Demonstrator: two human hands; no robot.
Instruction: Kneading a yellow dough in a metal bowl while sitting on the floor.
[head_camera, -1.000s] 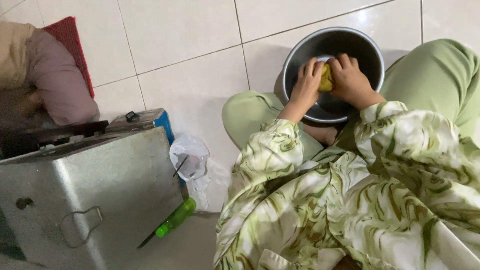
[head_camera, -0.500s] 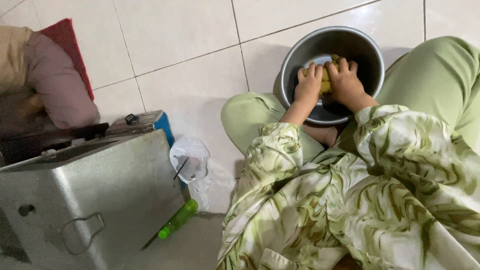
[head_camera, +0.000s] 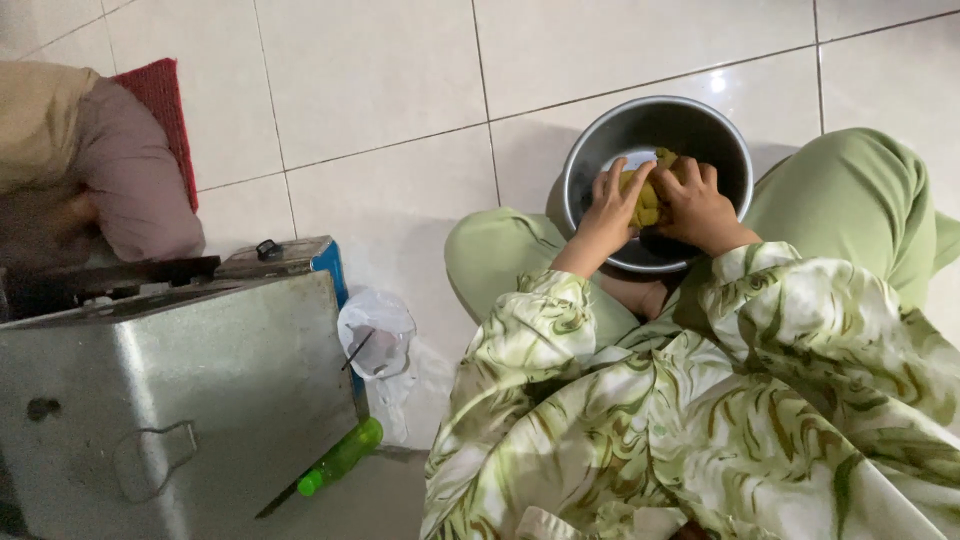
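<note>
2 hands (head_camera: 655, 205), 1 dough lump (head_camera: 648, 197), 1 bowl (head_camera: 600, 150)

We see a yellow lump of dough (head_camera: 648, 197) inside a grey steel bowl (head_camera: 600, 155), and around that bowl the floor tiles (head_camera: 380, 120) are white with thin dark joints. Just below the bowl lie plain light-green trousers (head_camera: 860, 200) and sleeves (head_camera: 700, 400) patterned in cream with swirling green and brown leaves. Far left of the bowl — a dull silver metal box (head_camera: 180, 400), a bright green handle (head_camera: 340, 458), a blue edge (head_camera: 330, 262), a red mat (head_camera: 160, 95) and a mauve-and-tan cushion (head_camera: 120, 180).
</note>
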